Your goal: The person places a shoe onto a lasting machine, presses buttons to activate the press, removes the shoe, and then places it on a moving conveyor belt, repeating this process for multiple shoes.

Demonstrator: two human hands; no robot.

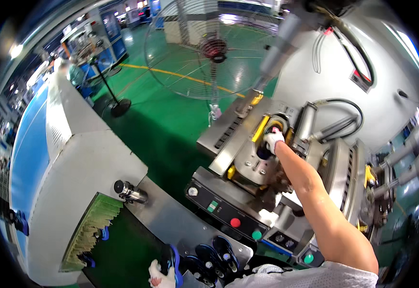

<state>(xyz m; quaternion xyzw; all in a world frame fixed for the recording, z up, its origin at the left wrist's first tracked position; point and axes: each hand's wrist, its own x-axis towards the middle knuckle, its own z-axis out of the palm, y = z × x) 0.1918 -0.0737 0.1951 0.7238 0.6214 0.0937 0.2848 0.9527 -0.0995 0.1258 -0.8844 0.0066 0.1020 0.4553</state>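
My right hand [273,139], in a white glove with pinkish fingertips, reaches into the metal press [248,163]. Its fingers are closed on a dark shoe [264,153] seated in the press cradle, between yellow side pads; glove and cradle hide much of it. At the lower edge, my left hand [161,277], also gloved in white, grips a dark shoe with a blue sole edge [175,261], held upright on its side. Just right of it, several more black-and-blue shoes [224,252] lie close together on the metal ledge [166,225].
A control panel with red [235,222] and green buttons fronts the press. A metal cylinder [130,191] stands on the ledge beside a pale machine housing [99,163] with a green-fringed opening [91,233]. Beyond is a large wire fan [213,50] on green floor.
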